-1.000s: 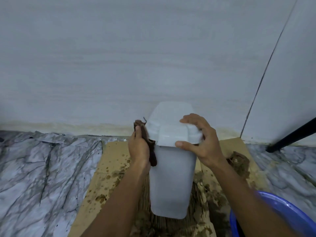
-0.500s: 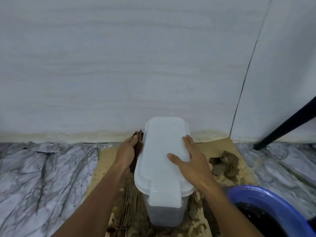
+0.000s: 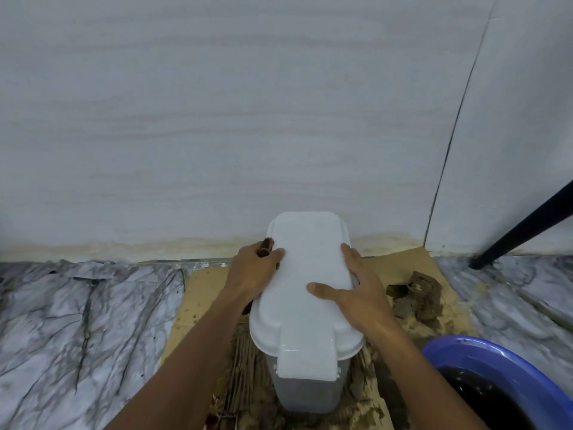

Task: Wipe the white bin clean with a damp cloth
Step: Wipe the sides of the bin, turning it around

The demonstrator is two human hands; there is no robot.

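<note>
**Bin stood upright, lid toward the camera; wipe moves to the left flank**

Whereas a second ago the tall white plastic bin with its flat lid [image 3: 305, 293] was leaning away with its front wall exposed, it now stands upright on the stained brown cardboard sheet [image 3: 198, 293], close to the pale wall [image 3: 217, 119], and the lid top fills the view. Both hands have shifted from the upper rim to the lid's long edges.

Left hand [image 3: 252, 273]: clenched on the dark brown damp cloth [image 3: 265, 246], pressing it against the bin's upper left side. Only a small bunch of cloth shows above the knuckles, with a dark sliver lower down at the wrist.

Right hand [image 3: 356, 294]: spread flat, thumb across the lid top, fingers over the right edge; it steadies the bin and holds nothing else.

Judgement: the front wall pass looks finished for now; the left flank is the surface in work. The lid top looks clean.

Hard to read:
- Left wall and cloth contact patch hidden by hand and lid.
- Back and right walls not visible.
- Blue plastic basin [image 3: 483, 352] with dark water cut off at the lower right.
- Brown lumps [image 3: 418, 293] right of the bin: rags or debris, cannot tell.
- Black slanted leg [image 3: 524, 226] cut off at the edge.
</note>
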